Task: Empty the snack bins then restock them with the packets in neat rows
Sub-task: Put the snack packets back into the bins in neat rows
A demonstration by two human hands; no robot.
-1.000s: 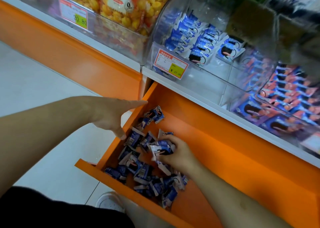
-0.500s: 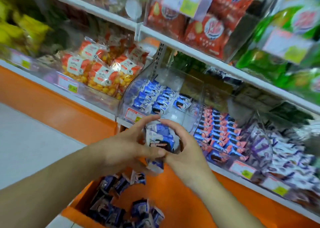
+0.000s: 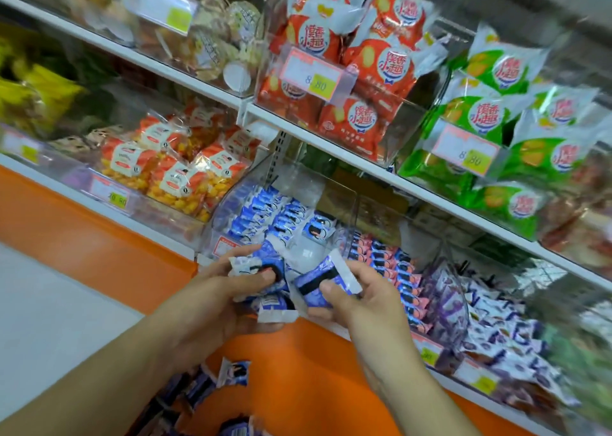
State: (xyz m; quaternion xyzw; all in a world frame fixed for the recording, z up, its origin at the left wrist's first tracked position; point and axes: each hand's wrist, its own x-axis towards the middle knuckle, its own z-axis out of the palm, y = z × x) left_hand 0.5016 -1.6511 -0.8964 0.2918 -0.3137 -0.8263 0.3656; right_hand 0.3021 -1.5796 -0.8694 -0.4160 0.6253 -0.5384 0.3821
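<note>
A shopworker's left hand and right hand each grip blue packets before the clear bin. Slippery wrappers, loosely stacked, could spill into the orange drawer below.

Price tag on the clear bin of red packets, upper centre: digits "8" and "80" legible; rest washed out.
Price tag on the bin of green packets, right: "8" and "80" likewise.
Price tag on the bin of orange-and-yellow packets, centre left: "80" legible, leading digits uncertain.
Round white logos on the red and green packets carry red Chinese characters, too blurred to transcribe.
All other tags unreadable.
</note>
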